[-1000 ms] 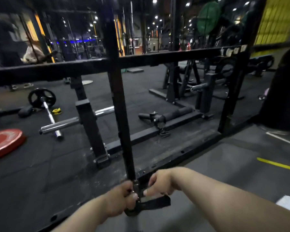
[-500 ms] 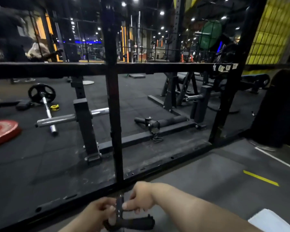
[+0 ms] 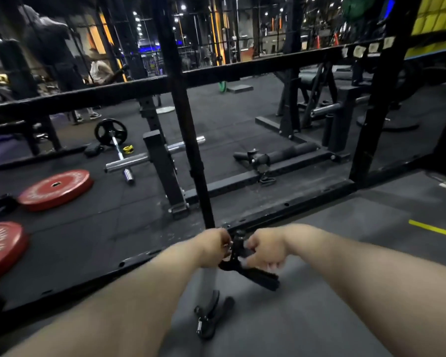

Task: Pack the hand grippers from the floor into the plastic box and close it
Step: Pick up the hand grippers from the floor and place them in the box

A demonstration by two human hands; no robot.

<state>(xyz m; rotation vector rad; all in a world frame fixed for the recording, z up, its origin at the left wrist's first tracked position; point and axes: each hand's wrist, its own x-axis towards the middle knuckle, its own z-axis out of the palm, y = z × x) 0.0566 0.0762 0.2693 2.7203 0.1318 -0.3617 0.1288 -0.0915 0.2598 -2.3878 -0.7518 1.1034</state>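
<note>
Gripping a black two-handled hand gripper [image 3: 252, 273] in mid-air with both hands: left hand [image 3: 211, 249] curled round its spring end, right hand [image 3: 264, 249] curled round one handle, leaving the other handle sticking out down-right. Holding it above the grey rubber floor [image 3: 332, 292], just in front of the base rail of a black steel rack [image 3: 188, 140]. Can see a second black hand gripper with chrome spring [image 3: 208, 319] lying on the floor directly below, near the bottom edge of view, untouched. Risks, as a guess: could slip out if either hand lets go mid-transfer, given the sprung handles; could land on the second one below; could knock the rack rail when swinging away; could leave the floor one behind. Cannot find the plastic box anywhere in view, so cannot judge lid state or how many already packed. Cannot make out right fingers, smeared by motion blur; cannot tell exact left finger placement either, hidden behind the spring end. Also in shot: two red round weight plates [image 3: 56, 189] at far left of floor.
</note>
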